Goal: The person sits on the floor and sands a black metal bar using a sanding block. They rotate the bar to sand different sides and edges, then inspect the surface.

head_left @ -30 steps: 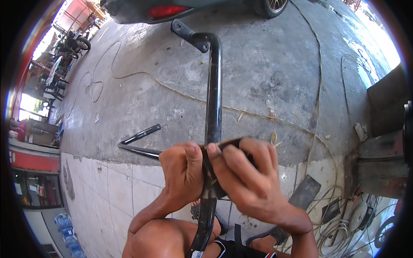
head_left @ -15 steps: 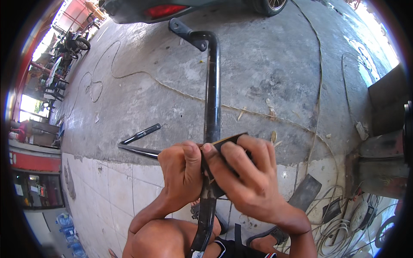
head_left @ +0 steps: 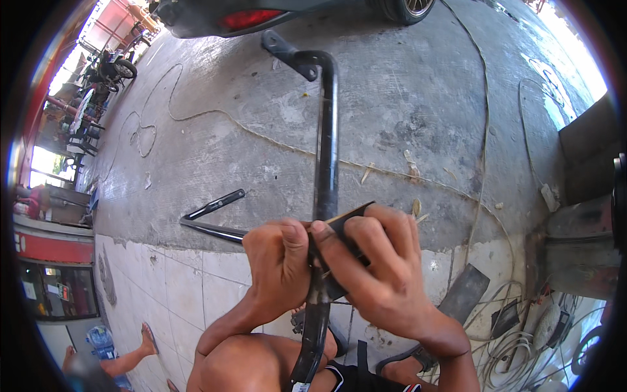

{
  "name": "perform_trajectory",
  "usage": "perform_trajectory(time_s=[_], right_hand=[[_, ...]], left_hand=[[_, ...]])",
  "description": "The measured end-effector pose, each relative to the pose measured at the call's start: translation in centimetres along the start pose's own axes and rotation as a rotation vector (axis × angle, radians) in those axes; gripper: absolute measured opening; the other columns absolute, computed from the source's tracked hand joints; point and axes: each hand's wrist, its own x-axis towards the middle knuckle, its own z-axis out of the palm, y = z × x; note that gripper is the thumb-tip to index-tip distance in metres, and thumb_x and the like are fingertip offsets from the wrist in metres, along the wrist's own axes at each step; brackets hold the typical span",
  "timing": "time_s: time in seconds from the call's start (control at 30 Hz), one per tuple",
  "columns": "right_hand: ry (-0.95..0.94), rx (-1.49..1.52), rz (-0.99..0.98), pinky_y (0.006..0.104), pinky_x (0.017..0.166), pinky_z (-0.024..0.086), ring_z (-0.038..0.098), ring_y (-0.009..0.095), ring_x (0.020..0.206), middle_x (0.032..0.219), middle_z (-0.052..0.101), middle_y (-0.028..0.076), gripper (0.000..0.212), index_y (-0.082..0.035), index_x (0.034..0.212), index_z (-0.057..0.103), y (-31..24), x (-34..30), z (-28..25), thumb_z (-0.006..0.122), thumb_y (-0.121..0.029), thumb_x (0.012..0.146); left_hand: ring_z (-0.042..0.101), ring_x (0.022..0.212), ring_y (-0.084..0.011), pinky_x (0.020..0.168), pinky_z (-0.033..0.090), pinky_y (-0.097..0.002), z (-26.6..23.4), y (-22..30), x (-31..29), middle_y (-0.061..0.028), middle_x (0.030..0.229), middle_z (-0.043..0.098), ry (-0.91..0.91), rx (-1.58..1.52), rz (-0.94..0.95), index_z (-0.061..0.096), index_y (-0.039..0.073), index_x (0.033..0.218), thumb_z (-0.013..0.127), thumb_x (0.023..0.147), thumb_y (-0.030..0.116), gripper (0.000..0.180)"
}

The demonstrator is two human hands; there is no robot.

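A glossy black bent metal bar [head_left: 328, 144] stretches away from between my knees, its far end bent over into a flat bracket with holes. A dark flexible sheet [head_left: 345, 225] is folded round the bar at the middle. My right hand [head_left: 385, 271] is closed on the sheet, fingers curled over its right side. My left hand [head_left: 277, 261] is closed in a fist against the left side, its thumb at the sheet; what its curled fingers grip is hidden. Another bent black section [head_left: 212, 230] runs behind my left hand; whether it joins the bar is hidden.
A dark car [head_left: 261, 16] is at the far side. Ropes and cables [head_left: 483, 98] cross the concrete. A dark flat scrap [head_left: 465, 291] and coiled hoses lie at right. Motorbikes [head_left: 117, 68] stand far left. Another person's foot [head_left: 149, 338] is near blue water bottles [head_left: 100, 341].
The bar and both hands have shifted slightly right, with the grip unchanged. Another person's legs have come into view at the lower left.
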Motion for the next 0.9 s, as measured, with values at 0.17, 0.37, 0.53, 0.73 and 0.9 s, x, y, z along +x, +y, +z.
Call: perform_trajectory(time_s=[0.17, 0.37, 0.53, 0.73, 0.9], right_hand=[[0.077, -0.137, -0.052, 0.0364, 0.074, 0.048, 0.06, 0.023, 0.107, 0.103, 0.056, 0.003, 0.036, -0.005, 0.112, 0.073, -0.8, -2.1, 0.0, 0.073, -0.013, 0.076], [0.069, -0.182, -0.048, 0.0356, 0.077, 0.048, 0.061, 0.023, 0.103, 0.106, 0.057, 0.003, 0.04, -0.003, 0.114, 0.074, -1.2, -2.3, 0.2, 0.073, -0.013, 0.076], [0.051, -0.118, -0.027, 0.0368, 0.078, 0.047, 0.061, 0.022, 0.099, 0.102, 0.059, 0.003, 0.038, -0.004, 0.112, 0.076, -0.5, -0.7, 0.2, 0.075, -0.013, 0.074], [0.063, -0.081, -0.017, 0.0388, 0.078, 0.047, 0.059, 0.024, 0.095, 0.099, 0.059, 0.003, 0.043, -0.003, 0.116, 0.078, -0.6, -0.4, 0.5, 0.077, -0.013, 0.074], [0.084, -0.12, -0.003, 0.0354, 0.078, 0.047, 0.06, 0.021, 0.101, 0.101, 0.057, 0.003, 0.032, -0.004, 0.112, 0.073, -1.6, -2.8, 0.3, 0.07, -0.014, 0.082]], left_hand=[[0.058, 0.056, -0.041, 0.056, 0.044, -0.0455, -0.1, 0.1, -0.2, -0.0146, 0.056, 0.055, -0.05, 0.13, 0.068, 0.059, 0.004, 0.063, 0.029, 0.116, 0.044, 0.073], [0.06, 0.056, -0.0394, 0.057, 0.045, -0.0446, -0.3, 0.0, -0.2, -0.0142, 0.056, 0.057, -0.044, 0.045, 0.06, 0.061, 0.006, 0.063, 0.031, 0.115, 0.048, 0.073], [0.064, 0.06, -0.0393, 0.058, 0.046, -0.0457, -0.6, 0.2, -0.1, -0.0181, 0.061, 0.061, -0.018, -0.013, -0.059, 0.062, 0.001, 0.067, 0.034, 0.115, 0.04, 0.068], [0.06, 0.061, -0.0425, 0.059, 0.043, -0.0468, -0.4, -0.7, -0.3, -0.0196, 0.061, 0.057, -0.011, 0.057, 0.0, 0.062, 0.001, 0.069, 0.034, 0.115, 0.042, 0.067], [0.058, 0.061, -0.042, 0.059, 0.042, -0.0471, -0.3, 0.4, -0.3, -0.0187, 0.061, 0.055, -0.026, 0.107, 0.033, 0.06, 0.002, 0.068, 0.03, 0.115, 0.046, 0.071]])
